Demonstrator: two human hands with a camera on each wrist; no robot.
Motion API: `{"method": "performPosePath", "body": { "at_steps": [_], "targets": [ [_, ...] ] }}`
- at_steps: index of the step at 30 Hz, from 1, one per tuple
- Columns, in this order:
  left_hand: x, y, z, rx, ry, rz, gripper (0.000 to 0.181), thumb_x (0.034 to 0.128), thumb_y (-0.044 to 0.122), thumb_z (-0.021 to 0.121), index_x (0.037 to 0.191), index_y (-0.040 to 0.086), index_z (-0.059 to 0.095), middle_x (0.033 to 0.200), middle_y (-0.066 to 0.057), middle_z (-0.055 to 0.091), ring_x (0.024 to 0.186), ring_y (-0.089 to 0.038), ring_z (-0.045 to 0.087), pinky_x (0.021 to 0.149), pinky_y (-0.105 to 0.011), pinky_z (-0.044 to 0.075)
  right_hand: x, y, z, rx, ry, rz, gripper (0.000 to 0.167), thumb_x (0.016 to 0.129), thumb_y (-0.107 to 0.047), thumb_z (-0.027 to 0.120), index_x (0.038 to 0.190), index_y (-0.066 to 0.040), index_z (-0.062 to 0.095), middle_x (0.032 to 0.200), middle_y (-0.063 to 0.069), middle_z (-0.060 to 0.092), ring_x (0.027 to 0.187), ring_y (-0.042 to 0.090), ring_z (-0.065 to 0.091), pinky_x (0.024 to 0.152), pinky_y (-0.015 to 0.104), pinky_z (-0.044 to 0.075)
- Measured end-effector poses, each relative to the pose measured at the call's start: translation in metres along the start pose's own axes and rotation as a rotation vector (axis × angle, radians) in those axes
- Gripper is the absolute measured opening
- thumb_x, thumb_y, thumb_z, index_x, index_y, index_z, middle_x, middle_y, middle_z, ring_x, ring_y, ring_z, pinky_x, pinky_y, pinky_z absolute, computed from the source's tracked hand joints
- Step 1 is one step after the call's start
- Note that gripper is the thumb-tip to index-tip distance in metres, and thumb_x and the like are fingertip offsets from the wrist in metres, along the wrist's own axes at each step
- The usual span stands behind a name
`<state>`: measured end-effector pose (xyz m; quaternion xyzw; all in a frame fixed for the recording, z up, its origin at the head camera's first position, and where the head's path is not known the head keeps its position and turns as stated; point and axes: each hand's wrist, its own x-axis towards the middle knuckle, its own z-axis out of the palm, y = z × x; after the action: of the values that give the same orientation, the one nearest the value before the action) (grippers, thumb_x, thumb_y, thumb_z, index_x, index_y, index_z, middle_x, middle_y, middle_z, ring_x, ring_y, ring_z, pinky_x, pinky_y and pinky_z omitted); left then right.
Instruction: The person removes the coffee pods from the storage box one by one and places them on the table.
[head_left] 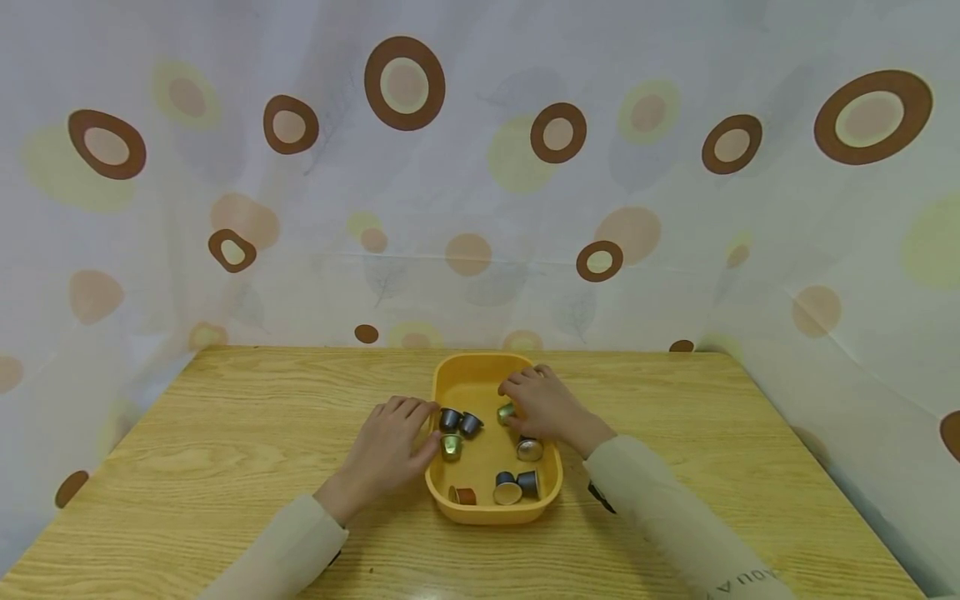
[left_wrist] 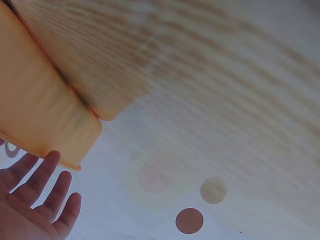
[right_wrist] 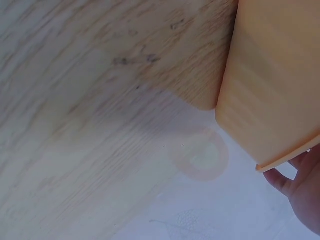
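Observation:
A yellow plastic tray (head_left: 480, 514) with several coffee capsules stands on the wooden table. My left hand (head_left: 390, 442) is at its left rim, fingers spread, thumb beside a green capsule (head_left: 451, 447). Two dark capsules (head_left: 471, 425) lie just behind that one. Over the right rim reaches my right hand (head_left: 543, 404), its fingers bent above another green capsule (head_left: 505, 412) and its thumb close to it; firm contact cannot be made out. In the left wrist view, the left fingers (left_wrist: 50, 170) are apart and hold nothing. The right wrist view shows the right fingers (right_wrist: 277, 181) partly hidden behind the rim.
Toward the front of the tray lie a brown-orange capsule (head_left: 465, 496) and two dark blue capsules (head_left: 528, 483). A silver-faced capsule (head_left: 529, 450) sits below the right hand. Behind the wooden table (head_left: 285, 400) hangs a patterned cloth (head_left: 480, 208), which also encloses both sides.

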<state>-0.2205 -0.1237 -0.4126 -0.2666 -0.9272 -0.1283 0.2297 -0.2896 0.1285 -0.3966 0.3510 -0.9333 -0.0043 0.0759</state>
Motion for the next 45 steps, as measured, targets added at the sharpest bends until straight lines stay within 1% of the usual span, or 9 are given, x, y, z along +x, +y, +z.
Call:
{"method": "performPosePath", "body": {
  "at_steps": [9, 15, 20, 25, 30, 38, 45],
  "targets": [
    [-0.0004, 0.0004, -0.0005, -0.007, -0.005, -0.006, 0.033, 0.0887, 0.032, 0.051, 0.115, 0.013, 0.060, 0.108, -0.002, 0.063, 0.102, -0.023, 0.056, 0.086, -0.040, 0.045, 0.0010, -0.0033, -0.0011, 0.031, -0.042, 0.009, 0.036, 0.081, -0.028, 0.067, 0.113, -0.013, 0.060, 0.108, 0.003, 0.061, 0.107, 0.026, 0.053, 0.104, 0.052, 0.028],
    [-0.0007, 0.0003, 0.0000, -0.001, -0.009, -0.009, 0.033, 0.0887, 0.032, 0.051, 0.115, 0.013, 0.060, 0.108, -0.002, 0.063, 0.102, -0.023, 0.055, 0.086, -0.040, 0.045, 0.0017, -0.0053, -0.0001, 0.003, -0.059, 0.014, 0.030, 0.080, -0.025, 0.067, 0.108, -0.015, 0.062, 0.105, 0.001, 0.061, 0.105, 0.025, 0.053, 0.104, 0.053, 0.027],
    [-0.0004, 0.0001, 0.0002, -0.009, -0.014, -0.013, 0.034, 0.0887, 0.032, 0.051, 0.115, 0.014, 0.060, 0.109, -0.001, 0.063, 0.103, -0.022, 0.055, 0.087, -0.040, 0.045, 0.0024, -0.0060, 0.0016, -0.022, -0.059, 0.012, 0.021, 0.080, -0.023, 0.067, 0.100, -0.018, 0.063, 0.099, -0.001, 0.062, 0.101, 0.023, 0.054, 0.105, 0.054, 0.027],
    [-0.0002, 0.0002, 0.0000, -0.014, -0.016, -0.018, 0.034, 0.0884, 0.032, 0.051, 0.116, 0.013, 0.060, 0.109, -0.001, 0.063, 0.103, -0.022, 0.055, 0.087, -0.041, 0.045, 0.0026, -0.0063, 0.0028, -0.044, -0.041, 0.001, 0.012, 0.080, -0.022, 0.067, 0.091, -0.020, 0.063, 0.092, -0.002, 0.061, 0.098, 0.023, 0.055, 0.104, 0.053, 0.028],
    [0.0001, 0.0001, -0.0001, -0.012, -0.014, -0.016, 0.034, 0.0882, 0.032, 0.052, 0.115, 0.013, 0.060, 0.109, -0.001, 0.063, 0.103, -0.023, 0.055, 0.086, -0.040, 0.045, 0.0038, -0.0058, 0.0044, -0.048, -0.041, 0.001, 0.012, 0.080, -0.023, 0.067, 0.090, -0.020, 0.063, 0.090, -0.003, 0.063, 0.098, 0.023, 0.055, 0.103, 0.054, 0.028],
    [-0.0003, 0.0002, 0.0005, -0.008, -0.002, -0.009, 0.033, 0.0880, 0.031, 0.052, 0.115, 0.013, 0.060, 0.108, -0.001, 0.063, 0.102, -0.022, 0.056, 0.085, -0.040, 0.046, 0.0036, -0.0056, 0.0046, -0.041, -0.053, 0.010, 0.011, 0.079, -0.022, 0.067, 0.089, -0.020, 0.061, 0.082, -0.004, 0.061, 0.093, 0.021, 0.055, 0.104, 0.053, 0.027],
    [-0.0002, 0.0003, 0.0006, -0.005, 0.001, -0.006, 0.033, 0.0878, 0.031, 0.053, 0.115, 0.013, 0.060, 0.108, -0.001, 0.063, 0.102, -0.022, 0.056, 0.085, -0.040, 0.046, 0.0026, -0.0066, 0.0039, -0.041, -0.036, 0.000, 0.010, 0.080, -0.021, 0.066, 0.089, -0.019, 0.062, 0.086, -0.003, 0.062, 0.093, 0.022, 0.056, 0.104, 0.053, 0.029]
  ]
}}
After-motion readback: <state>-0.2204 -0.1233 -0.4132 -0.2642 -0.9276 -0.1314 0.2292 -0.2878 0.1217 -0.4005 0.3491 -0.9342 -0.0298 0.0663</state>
